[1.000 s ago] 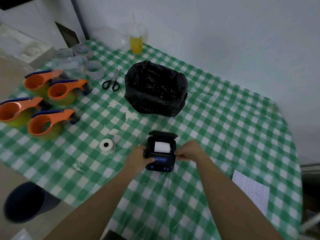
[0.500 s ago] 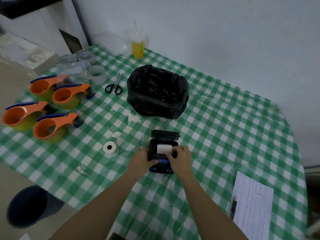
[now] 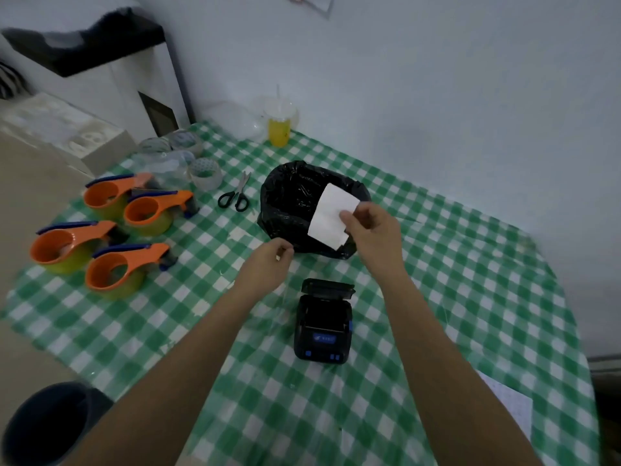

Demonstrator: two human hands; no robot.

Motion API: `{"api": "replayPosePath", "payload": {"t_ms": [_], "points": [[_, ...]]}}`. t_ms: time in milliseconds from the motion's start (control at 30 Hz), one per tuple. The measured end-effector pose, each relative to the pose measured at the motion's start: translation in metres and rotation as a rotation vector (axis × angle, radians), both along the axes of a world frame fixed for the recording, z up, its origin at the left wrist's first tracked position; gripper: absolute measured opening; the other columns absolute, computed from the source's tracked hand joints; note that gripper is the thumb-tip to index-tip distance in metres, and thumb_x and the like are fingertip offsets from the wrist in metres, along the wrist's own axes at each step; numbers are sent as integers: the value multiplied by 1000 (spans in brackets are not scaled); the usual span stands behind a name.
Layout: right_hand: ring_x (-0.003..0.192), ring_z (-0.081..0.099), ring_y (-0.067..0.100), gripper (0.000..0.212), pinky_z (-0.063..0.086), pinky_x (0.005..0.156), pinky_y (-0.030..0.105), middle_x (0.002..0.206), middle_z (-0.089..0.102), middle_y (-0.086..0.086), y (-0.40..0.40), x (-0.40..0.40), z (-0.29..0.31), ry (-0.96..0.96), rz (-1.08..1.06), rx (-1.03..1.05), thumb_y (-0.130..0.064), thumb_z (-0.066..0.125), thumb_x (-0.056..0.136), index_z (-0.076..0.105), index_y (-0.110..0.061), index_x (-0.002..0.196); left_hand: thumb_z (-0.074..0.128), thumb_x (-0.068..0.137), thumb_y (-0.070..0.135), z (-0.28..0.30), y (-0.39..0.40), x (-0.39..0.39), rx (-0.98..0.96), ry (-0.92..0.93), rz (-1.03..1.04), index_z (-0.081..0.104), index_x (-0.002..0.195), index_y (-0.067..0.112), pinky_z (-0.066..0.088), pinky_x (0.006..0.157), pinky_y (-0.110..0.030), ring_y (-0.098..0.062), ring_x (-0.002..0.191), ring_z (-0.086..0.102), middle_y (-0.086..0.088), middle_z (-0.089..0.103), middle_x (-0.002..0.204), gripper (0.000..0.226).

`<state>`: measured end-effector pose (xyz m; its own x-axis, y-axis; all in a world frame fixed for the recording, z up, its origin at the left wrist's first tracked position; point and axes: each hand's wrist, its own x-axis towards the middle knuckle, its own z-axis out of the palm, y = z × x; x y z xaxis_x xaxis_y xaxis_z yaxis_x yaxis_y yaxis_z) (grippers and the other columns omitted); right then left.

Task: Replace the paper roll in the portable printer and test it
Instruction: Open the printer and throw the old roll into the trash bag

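The right hand [image 3: 371, 230] pinches a white strip of paper [image 3: 331, 216] in its fingers over the black-bagged bin [image 3: 289, 203]. The left hand [image 3: 268, 264] hovers, fingers loosely curled. The black portable printer [image 3: 322, 322] sits lid-open on the green checked worktop [image 3: 470, 280], its bay empty.

Right hand [image 3: 371, 227] pinching white paper strip [image 3: 331, 216] over black-lined bin [image 3: 285, 210] near table's far edge; left hand [image 3: 268, 264] loosely curled just beside bin; portable printer [image 3: 322, 326], lid up, compartment dark, mid-table [image 3: 470, 297].
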<state>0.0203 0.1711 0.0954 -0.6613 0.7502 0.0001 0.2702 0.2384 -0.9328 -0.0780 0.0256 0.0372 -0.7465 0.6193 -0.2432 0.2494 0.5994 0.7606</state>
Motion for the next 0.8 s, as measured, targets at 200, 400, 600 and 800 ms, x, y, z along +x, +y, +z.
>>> {"api": "replayPosePath", "payload": {"t_ms": [200,400,600,800], "points": [[99,60,22,35,51,87,36,110,60,4,28,-64,-19,-230,76,21,-27,47,94,52,-12,125,43,95,25,10,-2,-30,-30,55,43,55,116,11,49,83,-42,-24,93,57,-12,62,114,29],[119,53,23,38,45,103,40,138,50,6,-19,-42,-49,-382,285,-51,-17,46,96,47,-12,134,61,84,39,-44,-59,-39,-466,74,-106,39,133,12,40,103,-47,-38,127,37,-19,39,140,60],[81,54,13,29,48,73,28,127,57,7,-60,-15,-80,-373,340,-80,-16,44,96,57,-13,122,75,71,36,-81,-93,-22,-536,27,-124,33,134,14,41,102,-49,-35,129,27,-15,31,139,80],[78,53,9,27,43,70,24,116,59,5,-76,-6,-88,-394,369,-102,-15,45,95,60,-11,117,64,82,17,-91,-98,-16,-548,69,-136,37,133,15,47,95,-49,-35,119,41,-15,43,132,58]]}}
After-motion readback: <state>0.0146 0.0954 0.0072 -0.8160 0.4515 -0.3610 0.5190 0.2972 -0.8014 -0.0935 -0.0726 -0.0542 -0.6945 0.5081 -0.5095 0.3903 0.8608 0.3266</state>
